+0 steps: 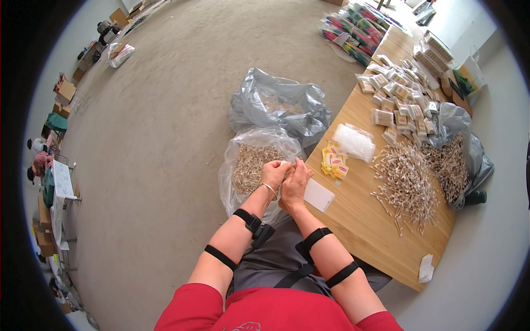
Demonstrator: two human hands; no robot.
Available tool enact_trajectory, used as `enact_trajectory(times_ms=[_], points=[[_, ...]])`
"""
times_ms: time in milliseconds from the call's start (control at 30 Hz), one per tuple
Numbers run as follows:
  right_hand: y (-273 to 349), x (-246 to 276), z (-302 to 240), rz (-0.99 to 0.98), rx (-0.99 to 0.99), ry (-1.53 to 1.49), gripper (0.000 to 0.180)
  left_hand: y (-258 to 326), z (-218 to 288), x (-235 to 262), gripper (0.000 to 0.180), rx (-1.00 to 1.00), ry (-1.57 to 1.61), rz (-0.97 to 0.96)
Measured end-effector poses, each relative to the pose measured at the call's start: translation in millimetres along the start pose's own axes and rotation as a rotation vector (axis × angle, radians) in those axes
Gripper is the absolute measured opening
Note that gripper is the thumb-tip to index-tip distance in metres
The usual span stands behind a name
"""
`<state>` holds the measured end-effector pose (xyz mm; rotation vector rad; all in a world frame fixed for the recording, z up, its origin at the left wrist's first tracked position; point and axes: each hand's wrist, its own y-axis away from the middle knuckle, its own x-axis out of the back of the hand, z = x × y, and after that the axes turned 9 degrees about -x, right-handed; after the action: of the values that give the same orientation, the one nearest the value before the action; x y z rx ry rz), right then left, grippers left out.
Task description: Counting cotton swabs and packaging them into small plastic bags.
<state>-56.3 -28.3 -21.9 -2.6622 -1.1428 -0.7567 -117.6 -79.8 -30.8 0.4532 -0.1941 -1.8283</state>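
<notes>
Both my hands meet in front of me, at the table's left edge and beside a clear plastic bag (226, 182) full of loose cotton swabs (254, 165). The fingers of my left hand (273, 175) are pinched together. Against them my right hand (294, 185) is closed, its fingertips touching the left ones. A small pale bit shows between the fingertips, too hidden to name. Just right of my right hand, a white card-like piece (319, 196) lies on the table. Beyond it are yellow printed cards (334, 163) and a stack of clear small bags (353, 142).
On the wooden table (359, 220) are a heap of cotton swabs (407, 182), a grey bag (479, 160) with more swabs, and many filled packs (400, 99). Another grey bag (265, 91) stands on the floor. Colourful bundles (356, 30) lie past the table. People (41, 165) sit far left.
</notes>
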Motion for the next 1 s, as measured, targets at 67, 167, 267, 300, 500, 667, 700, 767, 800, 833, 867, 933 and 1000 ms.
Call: enact_trajectory(times_ms=[67, 167, 267, 300, 500, 667, 700, 767, 800, 833, 867, 933, 1000], points=[[0.4, -2.4, -0.2, 0.070, 0.046, 0.000, 0.037, -4.5, 0.9, -2.1, 0.014, -0.017, -0.056, 0.012], [0.5, -5.3, 1.3, 0.138, 0.107, 0.024, 0.034, -14.1, 0.4, 2.5, 0.013, 0.016, -0.247, 0.018], [0.6, -6.2, 4.6, 0.102, 0.102, 0.016, 0.034, -7.9, 4.3, -0.6, 0.016, 0.055, -0.160, 0.043], [1.4, -7.5, 2.8, 0.102, 0.101, 0.015, 0.034, -7.6, 1.0, 0.7, 0.016, 0.055, -0.162, 0.044], [0.0, -0.4, 2.0, 0.104, 0.073, -0.002, 0.039, 17.6, 3.3, 6.9, 0.022, 0.038, 0.091, -0.081], [1.0, -1.2, -1.1, 0.034, 0.048, -0.061, 0.042, 23.8, -5.3, 20.3, 0.020, 0.086, 0.330, -0.084], [1.6, -1.4, -1.0, 0.032, 0.048, -0.062, 0.042, 25.5, -7.3, 17.9, 0.020, 0.085, 0.329, -0.081], [2.6, -0.9, -1.0, 0.096, 0.149, -0.027, 0.044, 28.3, -9.5, 12.6, 0.019, 0.025, 0.254, -0.043], [2.8, -0.4, -1.1, 0.096, 0.149, -0.028, 0.044, 28.2, -8.1, 13.3, 0.019, 0.024, 0.253, -0.043], [3.0, 0.3, -1.2, 0.102, 0.174, -0.023, 0.041, 27.6, -6.3, 14.7, 0.020, 0.032, 0.224, -0.069], [4.1, 1.2, -2.2, 0.107, 0.199, -0.018, 0.039, 27.4, -5.5, 17.1, 0.021, 0.040, 0.195, -0.094], [4.3, 2.2, -4.8, 0.068, 0.133, -0.035, 0.041, 19.5, -0.7, 22.3, 0.021, 0.059, 0.119, -0.128], [2.1, 3.1, -3.3, 0.036, 0.064, -0.046, 0.044, 10.4, 6.7, 17.2, 0.021, 0.083, 0.046, -0.170]])
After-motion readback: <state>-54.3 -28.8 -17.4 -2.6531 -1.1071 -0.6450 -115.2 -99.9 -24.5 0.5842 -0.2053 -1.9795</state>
